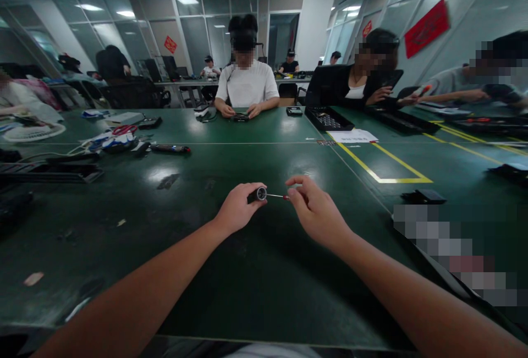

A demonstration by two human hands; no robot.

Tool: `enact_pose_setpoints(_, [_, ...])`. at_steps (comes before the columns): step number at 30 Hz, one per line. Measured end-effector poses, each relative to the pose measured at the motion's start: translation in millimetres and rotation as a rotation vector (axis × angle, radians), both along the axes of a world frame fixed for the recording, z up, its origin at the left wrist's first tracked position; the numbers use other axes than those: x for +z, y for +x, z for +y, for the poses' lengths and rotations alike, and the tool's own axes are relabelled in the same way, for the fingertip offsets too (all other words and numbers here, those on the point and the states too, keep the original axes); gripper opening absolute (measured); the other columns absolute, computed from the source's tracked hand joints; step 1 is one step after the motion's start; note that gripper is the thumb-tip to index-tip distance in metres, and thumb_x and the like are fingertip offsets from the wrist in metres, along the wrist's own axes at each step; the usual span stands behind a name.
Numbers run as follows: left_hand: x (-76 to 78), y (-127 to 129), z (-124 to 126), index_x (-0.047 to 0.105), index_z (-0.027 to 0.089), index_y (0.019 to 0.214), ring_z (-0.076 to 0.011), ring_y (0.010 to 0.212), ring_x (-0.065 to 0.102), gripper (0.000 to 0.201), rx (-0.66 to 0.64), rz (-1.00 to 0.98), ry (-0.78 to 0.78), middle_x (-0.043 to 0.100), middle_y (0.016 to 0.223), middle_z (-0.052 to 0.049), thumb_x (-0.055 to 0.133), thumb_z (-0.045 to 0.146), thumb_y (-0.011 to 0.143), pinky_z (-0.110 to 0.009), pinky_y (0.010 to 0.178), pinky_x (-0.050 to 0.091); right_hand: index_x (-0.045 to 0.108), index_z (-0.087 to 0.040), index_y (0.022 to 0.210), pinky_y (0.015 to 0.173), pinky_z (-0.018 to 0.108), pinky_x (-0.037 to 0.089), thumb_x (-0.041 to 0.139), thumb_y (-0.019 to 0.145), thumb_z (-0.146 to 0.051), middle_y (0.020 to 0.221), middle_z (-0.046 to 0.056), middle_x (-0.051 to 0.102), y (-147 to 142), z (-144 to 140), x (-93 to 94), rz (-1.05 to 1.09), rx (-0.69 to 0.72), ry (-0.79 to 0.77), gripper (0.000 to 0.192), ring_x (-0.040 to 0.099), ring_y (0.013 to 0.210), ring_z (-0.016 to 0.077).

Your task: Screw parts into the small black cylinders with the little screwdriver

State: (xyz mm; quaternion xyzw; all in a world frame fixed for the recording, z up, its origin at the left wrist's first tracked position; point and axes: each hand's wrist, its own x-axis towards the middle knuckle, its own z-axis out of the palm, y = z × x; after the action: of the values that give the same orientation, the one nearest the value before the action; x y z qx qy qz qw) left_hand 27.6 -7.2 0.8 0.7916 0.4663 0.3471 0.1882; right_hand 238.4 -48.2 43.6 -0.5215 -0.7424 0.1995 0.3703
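My left hand (239,207) is closed around a short dark cylinder (261,193) whose open round end has a silvery rim and faces me. In my right hand (315,209) is a small screwdriver (277,197) with a thin metal shaft and a red collar, pinched between thumb and fingers. The shaft points left and its tip meets the cylinder's rim; whether it sits inside or only touches, I cannot tell. My right fingers hide most of the screwdriver's handle. Both hands are above the green table (264,286).
A dark pen-like tool (171,149), red scissors (124,130) and black trays (51,172) lie to the left. On the right are a small black box (424,197) and yellow tape (381,180). Across the table, a person in white (247,86) handles a small dark object.
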Motion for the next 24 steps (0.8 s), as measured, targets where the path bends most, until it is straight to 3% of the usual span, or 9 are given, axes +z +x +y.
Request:
enact_pose_setpoints(5, [0.6, -1.0, -0.8, 0.067, 0.026, 0.116, -0.0221, 0.101, 0.062, 0.03, -0.001, -0.002, -0.013, 0.071, 0.109, -0.002, 0.072, 0.023, 0.087, -0.039, 0.093, 0.047, 0.056, -0.021, 0.107, 0.059, 0.029, 0.04, 0.051, 0.093, -0.031, 0.074, 0.0, 0.062, -0.1, -0.5, -1.1, -0.007, 0.024, 0.005, 0.018, 0.059, 0.064, 0.0171])
enact_pose_setpoints(10, [0.5, -0.1, -1.7, 0.067, 0.026, 0.117, -0.023, 0.102, 0.063, 0.03, 0.0, 0.009, -0.018, 0.071, 0.11, -0.003, 0.071, 0.024, 0.087, -0.04, 0.093, 0.048, 0.061, -0.022, 0.103, 0.062, 0.031, 0.04, 0.034, 0.103, -0.04, 0.079, 0.003, 0.068, 2.4, 0.6, 2.7, -0.021, 0.01, -0.022, 0.032, 0.061, 0.067, 0.0183])
enact_pose_setpoints(17, [1.8, -1.2, -0.5, 0.067, 0.026, 0.117, -0.0236, 0.104, 0.063, 0.03, 0.022, 0.006, -0.033, 0.071, 0.111, -0.003, 0.07, 0.023, 0.087, -0.041, 0.097, 0.048, 0.053, -0.021, 0.113, 0.055, 0.03, 0.038, 0.049, 0.097, -0.031, 0.068, -0.002, 0.061, -0.8, -1.7, 0.7, -0.006, 0.059, -0.019, 0.02, 0.055, 0.057, 0.0165])
enact_pose_setpoints(21, [1.5, -1.9, -0.2, 0.068, 0.026, 0.117, -0.0234, 0.105, 0.063, 0.031, 0.021, 0.013, -0.035, 0.071, 0.113, -0.003, 0.071, 0.024, 0.087, -0.04, 0.097, 0.048, 0.061, -0.022, 0.096, 0.071, 0.033, 0.049, 0.058, 0.093, -0.028, 0.088, 0.004, 0.069, -0.7, -0.7, -1.4, 0.084, 0.091, 0.073, 0.007, 0.065, 0.078, 0.0191])
enact_pose_setpoints(24, [1.3, -0.1, -1.3, 0.068, 0.027, 0.117, -0.023, 0.102, 0.063, 0.031, 0.003, 0.026, -0.036, 0.072, 0.11, -0.002, 0.072, 0.026, 0.087, -0.04, 0.095, 0.047, 0.066, -0.023, 0.096, 0.08, 0.037, 0.051, 0.061, 0.093, -0.031, 0.093, 0.004, 0.071, -0.2, 0.1, -4.7, 0.132, 0.053, 0.146, 0.011, 0.066, 0.085, 0.0206])
